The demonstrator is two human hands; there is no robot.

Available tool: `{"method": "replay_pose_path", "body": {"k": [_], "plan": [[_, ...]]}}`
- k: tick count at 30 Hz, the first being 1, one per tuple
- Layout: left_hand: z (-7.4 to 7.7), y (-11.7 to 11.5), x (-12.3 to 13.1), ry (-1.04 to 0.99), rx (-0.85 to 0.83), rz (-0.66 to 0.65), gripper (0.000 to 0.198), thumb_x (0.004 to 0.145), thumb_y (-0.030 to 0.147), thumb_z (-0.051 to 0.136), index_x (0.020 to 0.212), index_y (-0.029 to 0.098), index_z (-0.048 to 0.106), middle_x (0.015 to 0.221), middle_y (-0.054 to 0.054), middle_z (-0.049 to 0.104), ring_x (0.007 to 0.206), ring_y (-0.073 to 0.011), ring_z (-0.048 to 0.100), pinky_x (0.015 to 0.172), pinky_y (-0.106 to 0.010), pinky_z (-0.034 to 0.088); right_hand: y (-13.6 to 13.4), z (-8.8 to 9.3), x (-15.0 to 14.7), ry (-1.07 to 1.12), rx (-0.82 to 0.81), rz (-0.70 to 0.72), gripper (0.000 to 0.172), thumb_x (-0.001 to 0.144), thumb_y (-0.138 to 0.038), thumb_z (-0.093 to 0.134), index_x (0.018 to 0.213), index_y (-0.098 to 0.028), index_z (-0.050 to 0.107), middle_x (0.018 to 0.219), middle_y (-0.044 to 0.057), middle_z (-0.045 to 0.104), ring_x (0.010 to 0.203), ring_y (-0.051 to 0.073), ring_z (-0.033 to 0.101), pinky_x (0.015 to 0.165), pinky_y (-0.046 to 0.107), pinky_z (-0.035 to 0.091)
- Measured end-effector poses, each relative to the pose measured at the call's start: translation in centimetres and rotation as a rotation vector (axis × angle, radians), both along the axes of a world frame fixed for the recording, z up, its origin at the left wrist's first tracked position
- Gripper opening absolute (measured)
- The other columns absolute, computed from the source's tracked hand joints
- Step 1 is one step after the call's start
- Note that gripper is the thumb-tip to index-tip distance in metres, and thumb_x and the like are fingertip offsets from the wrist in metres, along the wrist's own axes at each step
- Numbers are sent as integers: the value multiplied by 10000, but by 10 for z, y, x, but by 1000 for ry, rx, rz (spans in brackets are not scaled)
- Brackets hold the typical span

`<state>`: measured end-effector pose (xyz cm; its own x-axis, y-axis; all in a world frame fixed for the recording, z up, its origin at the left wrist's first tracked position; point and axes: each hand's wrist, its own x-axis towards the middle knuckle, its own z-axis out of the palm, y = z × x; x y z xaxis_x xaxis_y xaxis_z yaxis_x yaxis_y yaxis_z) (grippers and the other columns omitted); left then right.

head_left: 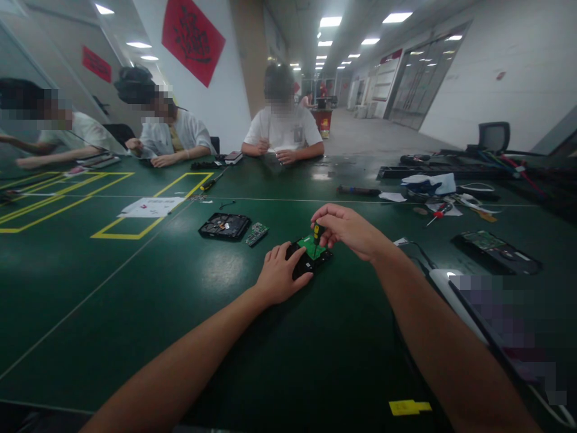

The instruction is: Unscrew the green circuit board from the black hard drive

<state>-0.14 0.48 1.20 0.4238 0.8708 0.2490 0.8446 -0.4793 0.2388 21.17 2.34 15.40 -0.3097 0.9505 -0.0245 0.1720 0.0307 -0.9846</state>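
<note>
Gripping black-and-yellow screwdriver near upright in right hand, with fingers clamped round its handle. Pointing its shaft down at green circuit board of black drive unit, lying on desk. Resting left hand on left side of drive unit, with fingers spread apart. Noted leftward: loose circuit board beside opened drive. Noted rightward: another drive, well apart from right hand.

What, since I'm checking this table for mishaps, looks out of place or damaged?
Nothing looks clearly spilled or damaged. What stands out is clutter beyond the right hand, to its right: a cloth and a red-handled screwdriver lie jumbled among other things. A circuit board lies loose beside a black drive.
</note>
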Motion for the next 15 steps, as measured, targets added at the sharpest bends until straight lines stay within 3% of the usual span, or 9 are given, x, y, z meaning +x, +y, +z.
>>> {"method": "replay_pose_path", "body": {"k": [11,15], "plan": [[1,0,1,13,5,-2,721,952,635,634,1580,320,471,1608,-153,408,1421,-411,424,1140,-601,387,0,0,1,-61,62,10,58,859,-203,651,912,-224,657,894,47,726,601,117,594,507,251,454],[2,-1,1,-12,-3,-1,722,951,636,634,1583,329,465,1615,-146,406,1427,-418,415,1145,-608,376,0,0,1,-52,44,51,33,854,-208,659,882,-225,667,837,36,705,606,122,598,491,247,429]]}}
